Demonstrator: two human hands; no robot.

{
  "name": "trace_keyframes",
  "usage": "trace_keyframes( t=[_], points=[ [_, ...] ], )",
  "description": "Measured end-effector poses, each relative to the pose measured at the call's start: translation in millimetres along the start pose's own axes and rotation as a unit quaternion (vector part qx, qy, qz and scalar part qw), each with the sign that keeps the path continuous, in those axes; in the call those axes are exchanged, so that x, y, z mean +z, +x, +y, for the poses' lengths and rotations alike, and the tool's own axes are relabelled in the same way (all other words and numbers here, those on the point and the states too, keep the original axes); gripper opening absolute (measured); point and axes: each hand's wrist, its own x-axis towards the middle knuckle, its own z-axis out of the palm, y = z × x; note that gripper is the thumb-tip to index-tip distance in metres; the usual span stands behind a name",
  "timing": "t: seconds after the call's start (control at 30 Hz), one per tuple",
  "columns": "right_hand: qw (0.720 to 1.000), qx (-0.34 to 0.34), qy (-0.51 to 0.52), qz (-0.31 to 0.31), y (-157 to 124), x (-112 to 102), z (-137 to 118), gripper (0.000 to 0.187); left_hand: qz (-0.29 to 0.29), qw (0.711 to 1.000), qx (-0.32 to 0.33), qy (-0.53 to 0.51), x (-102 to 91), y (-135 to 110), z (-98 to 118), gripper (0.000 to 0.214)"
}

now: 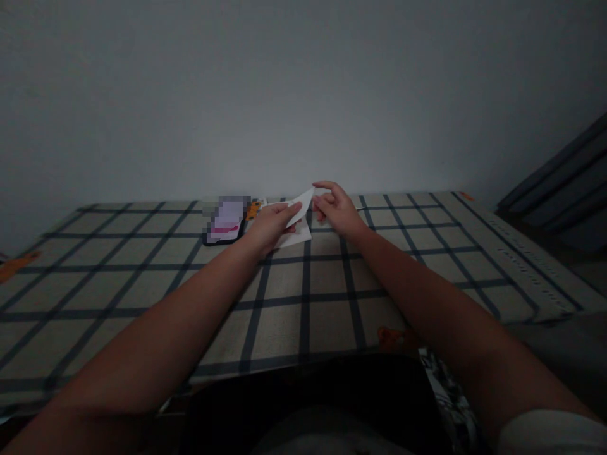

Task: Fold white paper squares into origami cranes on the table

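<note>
My left hand (272, 224) pinches a folded-looking piece of white paper (301, 205) between thumb and fingers, tilted up above the table. At its raised corner is my right hand (336, 205), index finger stretched out to the paper's tip and the other fingers curled loosely, apart from the thumb. Whether that fingertip presses on the corner or only hovers there I cannot tell. Under my left hand, more white paper (300, 237) lies flat on the cloth, partly hidden by the hand. To the left, a dark-edged phone (225, 222) with a lit, blurred-out screen rests on the table.
A checked tablecloth (327, 272) in beige and dark blue covers the table, with orange printed figures (19, 265) on it. Behind the table rises a plain grey wall (303, 95). Dark folded fabric (564, 183) hangs at the far right. A thin pale object (359, 208) lies behind my right hand.
</note>
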Motion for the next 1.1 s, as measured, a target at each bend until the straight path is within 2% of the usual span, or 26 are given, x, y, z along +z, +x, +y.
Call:
trace_keyframes(
  t=[0.07,0.17,0.33,0.53,0.63,0.83,1.1],
  points=[
    [0.997,-0.01,-0.028,-0.065,-4.0,0.3,-6.8,0.054,0.008,0.999,-0.019,-0.042,-2.1,3.5,0.9,0.037],
    [0.994,-0.013,-0.067,-0.082,-7.5,-0.4,-15.5,0.064,0.011,0.996,-0.044,-0.078,-4.3,6.5,3.6,0.033],
    [0.982,-0.02,-0.112,-0.152,-1.9,-6.1,-8.9,0.03,-0.034,0.988,-0.116,-0.099,-2.7,3.6,8.1,0.021],
    [0.979,-0.061,-0.141,-0.132,3.6,-12.3,-1.6,0.02,-0.027,0.977,-0.144,-0.157,-0.3,2.2,10.2,0.013],
    [0.979,-0.078,-0.148,-0.113,3.1,-14.7,-3.9,0.017,-0.025,0.982,-0.132,-0.132,-0.9,2.9,10.4,0.007],
    [0.982,-0.046,-0.136,-0.123,4.6,-18.7,-3.2,0.016,-0.043,0.992,-0.089,-0.083,-1.8,1.1,9.0,0.01],
    [0.983,-0.043,-0.15,-0.099,5.7,-20.9,-5.1,0.016,-0.06,0.991,-0.067,-0.103,-4.9,5.9,-0.9,0.012]
  ],
)
